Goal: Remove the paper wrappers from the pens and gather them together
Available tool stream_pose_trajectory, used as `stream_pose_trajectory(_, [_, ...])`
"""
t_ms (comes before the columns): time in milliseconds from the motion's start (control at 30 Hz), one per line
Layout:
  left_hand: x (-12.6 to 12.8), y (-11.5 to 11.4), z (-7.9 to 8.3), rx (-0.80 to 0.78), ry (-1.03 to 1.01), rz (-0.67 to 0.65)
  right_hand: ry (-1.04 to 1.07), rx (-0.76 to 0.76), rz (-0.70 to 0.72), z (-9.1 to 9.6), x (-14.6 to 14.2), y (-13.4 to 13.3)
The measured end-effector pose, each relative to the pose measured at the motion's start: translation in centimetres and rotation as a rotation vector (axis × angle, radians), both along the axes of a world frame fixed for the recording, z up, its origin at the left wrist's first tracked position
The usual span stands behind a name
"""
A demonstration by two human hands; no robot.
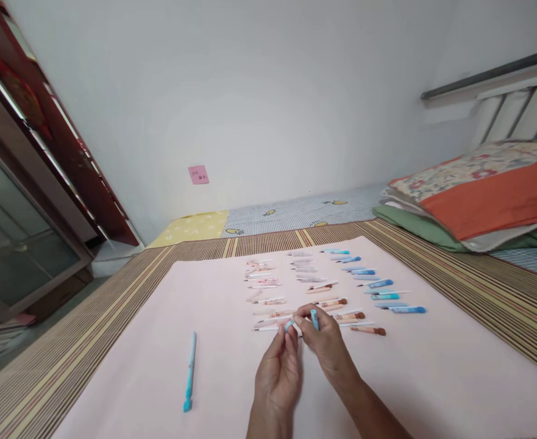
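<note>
My left hand (277, 369) is closed, pinching a small light-blue pen piece (289, 326) between thumb and fingers. Right beside it is my right hand (325, 341), its thumb and forefinger meeting close to that piece. A light-blue pen barrel (314, 319) sticks up from the curled fingers of my right hand; its lower part is hidden. Off to the left, a whole turquoise pen (189, 372) lies alone on the pale pink sheet (140, 360). Beyond my hands are rows of pen parts: pinkish ones (263, 283), brown-ended ones (367, 330) and blue ones (409, 310).
The sheet lies on a striped mat (80, 323). Folded bedding (497, 201) is piled at the back right, and a checked blue cloth (291, 216) runs along the wall. A glass-fronted cabinet (12, 225) stands at the left. A pink note (198, 175) is on the wall.
</note>
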State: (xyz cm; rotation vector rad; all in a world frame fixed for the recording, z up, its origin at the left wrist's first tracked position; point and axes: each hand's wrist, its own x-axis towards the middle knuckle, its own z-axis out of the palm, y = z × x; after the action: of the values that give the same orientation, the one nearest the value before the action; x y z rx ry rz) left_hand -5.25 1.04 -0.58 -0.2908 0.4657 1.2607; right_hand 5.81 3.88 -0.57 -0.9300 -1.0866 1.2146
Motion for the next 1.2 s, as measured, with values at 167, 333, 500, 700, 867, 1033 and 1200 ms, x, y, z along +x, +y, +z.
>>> stream_pose_trajectory(167, [0.0, -0.1, 0.1, -0.004, -0.015, -0.007, -0.050, 0.028, -0.028, -0.2, 0.0, 0.1])
stream_pose_trajectory(333, [0.1, -0.2, 0.3, -0.008, -0.028, -0.016, -0.110, 0.076, -0.040, 0.3, -0.2, -0.2])
stream_pose_trajectory(500, [0.1, -0.2, 0.8, -0.022, -0.012, -0.004, -0.188, 0.144, -0.026, 1.1, 0.0, -0.8])
stream_pose_trajectory(700, [-0.6, -0.1, 0.9, -0.049, 0.090, 0.054, -0.715, 0.236, -0.011, 1.3, 4.5, 0.6])
stream_pose_trajectory(867, [-0.8, 0.1, 1.0, -0.051, 0.191, 0.103, -1.105, 0.270, 0.132, 0.5, 7.8, 1.6])
stream_pose_trajectory(1033, [-0.1, 0.1, 0.9, -0.018, 0.302, 0.139, -1.323, 0.268, 0.203, -0.6, 7.1, 1.8])
stream_pose_trajectory(1200, [-0.1, 0.0, 0.6, 0.052, 0.408, 0.154, -1.369, 0.269, 0.191, -0.5, 6.8, 1.9])
